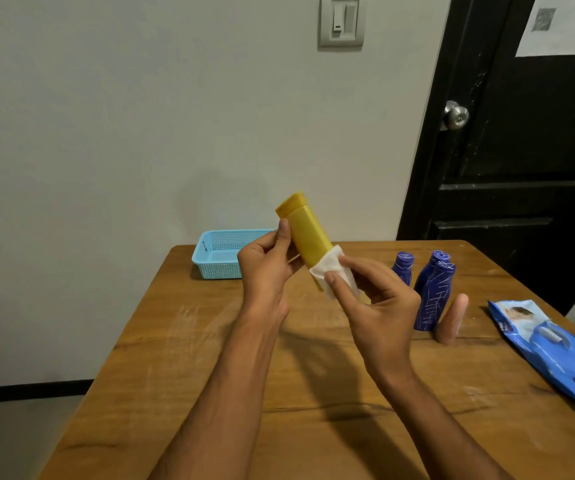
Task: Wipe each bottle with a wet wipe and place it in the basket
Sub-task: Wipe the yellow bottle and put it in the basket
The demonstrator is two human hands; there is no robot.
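The yellow bottle point(308, 237) was up in the air between the hands, tilted, its lower end wrapped in the white wet wipe point(331, 271). The left hand point(265, 268) gripped its side; the right hand point(372, 299) pinched the wipe around it. The wiping step looked underway. Next, I judged, came carrying it to the blue basket point(216, 254) just beyond the left hand; three blue bottles point(431, 292) waited right of the right hand.

Scuffed, matt wooden worktop point(182, 341) under a perforated plastic basket point(216, 258). Smooth matt yellow bottle point(308, 233); glossy crinkled wipes pack point(552, 355).
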